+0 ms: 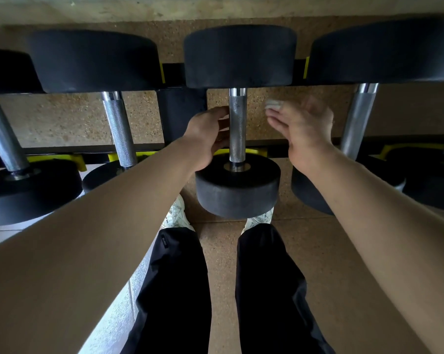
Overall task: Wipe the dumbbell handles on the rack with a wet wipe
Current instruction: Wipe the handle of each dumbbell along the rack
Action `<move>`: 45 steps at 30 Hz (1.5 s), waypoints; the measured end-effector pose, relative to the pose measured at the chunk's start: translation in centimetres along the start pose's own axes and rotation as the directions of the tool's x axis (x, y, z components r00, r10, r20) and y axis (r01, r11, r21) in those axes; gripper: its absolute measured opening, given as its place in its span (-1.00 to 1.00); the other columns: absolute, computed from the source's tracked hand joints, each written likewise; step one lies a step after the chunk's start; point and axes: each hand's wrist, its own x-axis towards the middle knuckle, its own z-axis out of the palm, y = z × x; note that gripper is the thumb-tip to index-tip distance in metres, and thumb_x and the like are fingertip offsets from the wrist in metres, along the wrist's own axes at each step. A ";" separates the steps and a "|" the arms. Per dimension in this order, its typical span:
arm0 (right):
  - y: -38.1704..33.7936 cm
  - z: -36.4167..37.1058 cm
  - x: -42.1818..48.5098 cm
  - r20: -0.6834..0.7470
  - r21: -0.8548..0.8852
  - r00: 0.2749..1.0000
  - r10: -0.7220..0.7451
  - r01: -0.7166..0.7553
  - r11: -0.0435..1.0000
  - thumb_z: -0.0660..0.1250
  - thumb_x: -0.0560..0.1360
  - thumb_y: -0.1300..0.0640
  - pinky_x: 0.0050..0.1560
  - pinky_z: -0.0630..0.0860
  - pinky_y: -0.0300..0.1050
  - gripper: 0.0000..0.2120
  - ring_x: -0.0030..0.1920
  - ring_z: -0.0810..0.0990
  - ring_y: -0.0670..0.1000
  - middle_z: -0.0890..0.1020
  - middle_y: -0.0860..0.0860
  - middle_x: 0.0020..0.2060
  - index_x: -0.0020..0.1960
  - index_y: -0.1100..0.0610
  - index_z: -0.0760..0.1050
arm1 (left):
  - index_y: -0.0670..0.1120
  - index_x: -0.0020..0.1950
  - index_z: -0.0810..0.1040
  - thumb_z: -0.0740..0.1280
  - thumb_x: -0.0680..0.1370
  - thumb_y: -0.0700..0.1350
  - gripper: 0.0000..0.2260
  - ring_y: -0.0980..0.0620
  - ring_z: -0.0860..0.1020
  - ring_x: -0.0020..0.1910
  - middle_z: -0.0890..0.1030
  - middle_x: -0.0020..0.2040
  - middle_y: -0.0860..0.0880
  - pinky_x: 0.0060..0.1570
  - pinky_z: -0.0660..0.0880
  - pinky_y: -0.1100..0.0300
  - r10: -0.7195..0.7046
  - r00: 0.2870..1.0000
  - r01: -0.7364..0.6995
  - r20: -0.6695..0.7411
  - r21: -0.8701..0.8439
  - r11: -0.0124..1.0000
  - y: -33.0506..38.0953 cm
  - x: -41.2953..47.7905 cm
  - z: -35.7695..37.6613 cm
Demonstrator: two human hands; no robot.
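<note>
Several black dumbbells with knurled chrome handles lie across a black and yellow rack [175, 72]. The middle dumbbell's handle [237, 129] stands straight ahead of me. My left hand [208, 134] is at its left side, fingers curled toward the handle and touching or nearly touching it. My right hand [300, 123] is just right of the handle, apart from it, fingers fairly straight. A small folded white wet wipe [273, 104] sits at its fingertips, pinched there.
Neighbouring handles stand to the left [118, 129] and right [357, 121], with large black heads [237, 185] front and back. Below the rack are speckled brown floor, my black trousers and white shoes [176, 213].
</note>
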 end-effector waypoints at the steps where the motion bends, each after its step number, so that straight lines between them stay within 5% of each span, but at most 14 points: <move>1: 0.1 0.4 0.0 0.067 0.013 0.997 0.027 -0.028 1.000 0.45 0.52 0.24 0.14 0.66 0.00 -0.64 0.05 0.74 0.05 0.71 0.19 0.06 0.22 0.40 0.47 | -0.10 0.07 0.63 0.18 0.71 -0.11 -0.77 -0.12 0.68 -0.05 0.70 -0.04 -0.13 0.07 0.66 -0.04 -0.009 1.000 0.009 0.008 -0.018 1.000 0.2 0.1 0.1; 4: 0.2 1.8 0.2 0.216 0.089 0.964 0.155 -0.177 0.980 0.38 0.52 0.26 0.19 0.63 0.00 -0.58 0.10 0.72 0.07 0.71 0.16 0.10 0.34 0.36 0.43 | -0.16 0.15 0.62 0.19 0.70 -0.10 -0.76 -0.16 0.66 0.02 0.68 0.03 -0.18 0.18 0.62 -0.12 -0.032 0.999 0.034 0.026 -0.065 0.997 0.7 0.3 0.4; 8: -0.1 3.2 1.1 0.322 0.109 0.927 0.194 -0.240 0.965 0.27 0.59 0.24 0.14 0.62 -0.02 -0.76 0.12 0.71 0.08 0.70 0.14 0.14 0.23 0.25 0.54 | -0.17 0.12 0.64 0.25 0.69 -0.15 -0.81 -0.11 0.65 0.00 0.69 0.04 -0.14 0.19 0.59 -0.04 -0.040 0.999 0.042 0.021 -0.123 0.991 1.3 0.3 0.3; 13: -0.2 4.1 2.3 0.211 0.019 0.961 0.178 -0.187 0.982 0.42 0.56 0.20 0.20 0.62 0.05 -0.89 0.15 0.68 0.08 0.71 0.07 0.12 0.09 0.12 0.62 | -0.16 0.03 0.68 0.43 0.58 -0.20 -0.94 0.02 0.70 -0.02 0.76 -0.02 -0.07 -0.07 0.65 0.20 -0.009 0.997 -0.011 -0.072 -0.276 0.961 1.8 0.8 -0.4; 18: -0.1 4.5 2.2 0.128 0.007 0.958 0.256 -0.259 0.966 0.49 0.52 0.12 -0.07 0.56 -0.14 -0.89 0.05 0.65 -0.02 0.71 -0.02 0.02 0.04 0.06 0.65 | -0.12 -0.21 0.66 0.50 0.51 -0.23 -0.90 0.06 0.57 -0.22 0.66 -0.26 -0.03 -0.23 0.54 0.28 0.030 0.986 -0.088 -0.165 -0.360 0.929 1.5 -0.3 -1.1; 23: -0.9 3.9 1.9 0.123 0.053 0.954 0.272 -0.280 0.959 0.46 0.54 0.18 -0.14 0.51 -0.18 -0.96 -0.16 0.56 -0.08 0.65 -0.04 -0.13 -0.02 0.08 0.63 | -0.05 -0.17 0.67 0.46 0.54 -0.22 -0.89 0.07 0.45 -0.28 0.61 -0.30 0.04 -0.27 0.43 0.24 0.164 0.963 -0.215 -0.214 -0.241 0.946 0.8 -1.1 0.3; 29: -0.9 1.0 0.8 0.157 0.148 0.959 0.238 -0.261 0.954 0.42 0.55 0.18 -0.24 0.50 -0.25 -0.95 -0.30 0.52 -0.15 0.64 -0.08 -0.17 -0.01 0.06 0.63 | -0.04 -0.11 0.63 0.30 0.65 -0.18 -0.81 0.06 0.58 -0.12 0.66 -0.16 0.03 0.00 0.56 0.18 0.063 0.990 -0.088 -0.129 -0.195 0.977 1.7 -0.9 1.9; 31: -0.9 2.0 0.9 0.138 0.070 0.965 0.224 -0.235 0.969 0.45 0.54 0.16 -0.22 0.50 -0.23 -0.97 -0.29 0.51 -0.14 0.64 -0.08 -0.18 -0.03 0.05 0.63 | -0.04 -0.10 0.62 0.29 0.65 -0.15 -0.83 0.04 0.53 -0.13 0.63 -0.15 0.04 0.07 0.54 0.11 0.078 0.990 -0.099 -0.119 -0.179 0.979 1.4 -0.9 1.3; 35: -0.8 4.2 1.3 0.150 -0.110 0.972 0.182 -0.166 0.980 0.42 0.57 0.17 -0.15 0.49 -0.16 -0.98 -0.27 0.50 -0.08 0.60 -0.02 -0.20 -0.03 0.07 0.60 | -0.05 -0.17 0.54 0.26 0.61 -0.12 -0.83 0.06 0.39 -0.27 0.48 -0.28 0.04 -0.14 0.36 0.13 0.143 0.982 -0.150 -0.120 -0.052 0.987 0.1 -1.2 -0.9; 40: -0.3 1.5 0.5 0.244 -0.349 0.961 0.133 -0.041 0.936 0.37 0.60 0.18 -0.27 0.44 -0.22 -0.97 -0.24 0.49 -0.09 0.58 -0.06 -0.22 -0.01 0.10 0.59 | 0.03 -0.17 0.59 0.31 0.63 -0.06 -0.82 0.06 0.43 -0.14 0.50 -0.17 0.05 -0.05 0.39 0.13 0.162 0.987 -0.159 -0.014 0.140 0.977 0.0 -1.8 -1.2; 45: 0.2 0.8 0.1 0.244 -0.386 0.961 0.132 -0.029 0.922 0.35 0.60 0.21 -0.27 0.43 -0.20 -0.93 -0.22 0.49 -0.07 0.59 -0.03 -0.17 0.05 0.11 0.60 | -0.05 -0.18 0.55 0.30 0.60 -0.10 -0.83 0.00 0.39 -0.14 0.46 -0.19 0.00 -0.03 0.39 0.09 0.161 0.987 -0.154 -0.022 0.200 0.968 0.8 -1.4 -0.9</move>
